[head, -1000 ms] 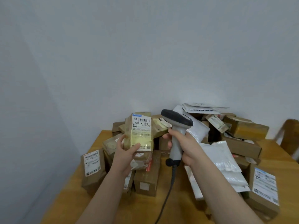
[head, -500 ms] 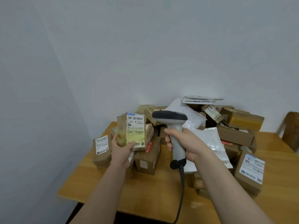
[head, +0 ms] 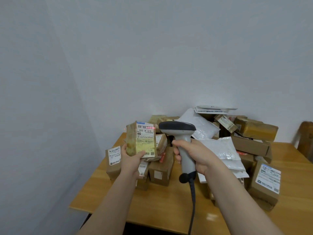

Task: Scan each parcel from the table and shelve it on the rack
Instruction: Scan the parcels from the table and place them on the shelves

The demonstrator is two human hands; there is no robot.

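Red beam: it crossed the barcode atop the parcel, held upright above the table.
Left hand: I gripped its lower end, label clear.
Right hand: I clasped the scanner; steadiness mattered.

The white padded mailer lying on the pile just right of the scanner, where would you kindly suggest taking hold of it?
Probably by the near free edge of the white padded mailer, coming from the front-right. It lies flat on other mailers, soft and wide, so pinching an overhanging edge should be easier than spanning its face; boxes crowd its far side.
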